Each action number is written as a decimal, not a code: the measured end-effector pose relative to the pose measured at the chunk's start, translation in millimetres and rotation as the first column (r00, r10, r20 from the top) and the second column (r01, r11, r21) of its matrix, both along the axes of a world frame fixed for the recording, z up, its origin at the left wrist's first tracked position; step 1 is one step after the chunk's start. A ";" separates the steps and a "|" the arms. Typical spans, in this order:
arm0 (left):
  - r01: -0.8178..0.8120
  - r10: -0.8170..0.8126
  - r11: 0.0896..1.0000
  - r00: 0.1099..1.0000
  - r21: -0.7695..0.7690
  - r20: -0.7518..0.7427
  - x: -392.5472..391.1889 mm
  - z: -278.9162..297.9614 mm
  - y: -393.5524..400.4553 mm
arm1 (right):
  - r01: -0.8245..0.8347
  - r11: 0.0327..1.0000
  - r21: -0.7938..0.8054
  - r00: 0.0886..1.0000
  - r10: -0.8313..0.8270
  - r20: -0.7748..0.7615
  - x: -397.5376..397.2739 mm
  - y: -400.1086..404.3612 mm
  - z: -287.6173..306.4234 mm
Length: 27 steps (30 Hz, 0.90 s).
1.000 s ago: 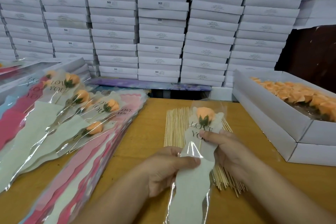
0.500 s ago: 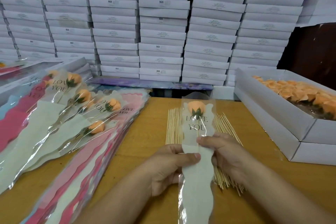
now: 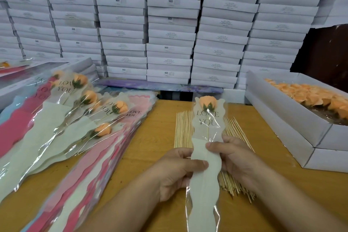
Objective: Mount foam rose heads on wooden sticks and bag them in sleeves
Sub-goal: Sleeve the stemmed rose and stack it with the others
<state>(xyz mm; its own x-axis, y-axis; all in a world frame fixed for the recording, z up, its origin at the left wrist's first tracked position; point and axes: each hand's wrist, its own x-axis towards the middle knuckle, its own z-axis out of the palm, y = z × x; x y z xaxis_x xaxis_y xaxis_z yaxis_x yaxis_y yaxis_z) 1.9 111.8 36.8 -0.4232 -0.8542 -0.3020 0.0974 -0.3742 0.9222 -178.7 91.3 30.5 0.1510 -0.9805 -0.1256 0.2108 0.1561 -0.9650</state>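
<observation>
I hold a clear "LOVE YOU" sleeve (image 3: 205, 160) with a pale green paper inner upright over the table. Inside it, an orange foam rose head (image 3: 207, 102) sits at the top on a thin wooden stick (image 3: 208, 130). My left hand (image 3: 177, 171) grips the sleeve's left edge, thumb across the front. My right hand (image 3: 235, 158) pinches the right edge a little higher. A spread of bare wooden sticks (image 3: 183, 128) lies on the table behind the sleeve. Several bagged roses (image 3: 105, 117) lie stacked at the left.
A white open box (image 3: 282, 118) full of orange rose heads (image 3: 310, 96) stands at the right. A pile of pink and red empty sleeves (image 3: 79, 175) lies under the bagged roses. Stacked white cartons (image 3: 169, 24) wall the back of the wooden table (image 3: 150, 149).
The sleeve with the rose was tilted right and has been straightened upright. Both hands kept hold of it, and the rose sits nearer the sleeve's top.
</observation>
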 end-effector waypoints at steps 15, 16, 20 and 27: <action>-0.147 0.277 0.936 0.867 -0.320 0.414 89.2 58.4 -45.7 | 0.044 0.998 0.034 0.994 -0.047 0.099 -5.8 -5.0 4.4; -0.170 0.329 0.918 0.830 -0.357 0.450 106.1 64.6 -49.7 | 0.047 0.998 0.036 0.993 -0.051 0.103 -6.7 -5.2 4.3; -0.272 0.523 0.838 0.647 -0.472 0.555 167.9 75.4 -61.9 | 0.056 0.998 0.029 0.994 -0.059 0.093 -7.9 -5.8 5.2; -0.415 0.687 0.722 0.341 -0.553 0.641 265.6 70.5 -84.2 | 0.050 0.999 0.008 0.998 -0.050 0.049 -7.6 -6.9 2.2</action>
<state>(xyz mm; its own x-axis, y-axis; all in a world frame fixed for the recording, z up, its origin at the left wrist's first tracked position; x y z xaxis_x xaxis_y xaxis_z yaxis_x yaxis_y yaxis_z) 267.5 27.7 107.3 0.4651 -0.8843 0.0404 -0.5889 -0.2750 0.7600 -186.3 84.4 32.7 0.1081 -0.9862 -0.1258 0.2657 0.1506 -0.9522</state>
